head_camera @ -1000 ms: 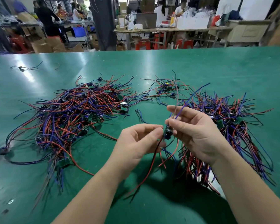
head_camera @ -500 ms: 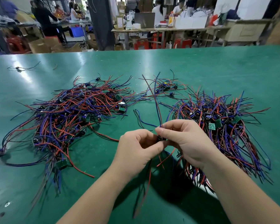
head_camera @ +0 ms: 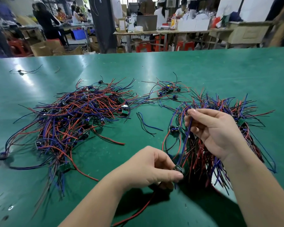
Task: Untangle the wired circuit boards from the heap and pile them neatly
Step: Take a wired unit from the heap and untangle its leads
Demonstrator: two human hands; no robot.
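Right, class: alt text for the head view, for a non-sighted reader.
Left hand pinches a small circuit board, right hand holds its blue wire taut above a green table. Tangled heap at left, straighter pile at right.

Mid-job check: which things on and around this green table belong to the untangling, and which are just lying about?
Job: tangled heap, sorted pile, board pinched in left hand, its blue wire held by right hand.
Lying about: stray wire far left, laptop and cardboard boxes behind.
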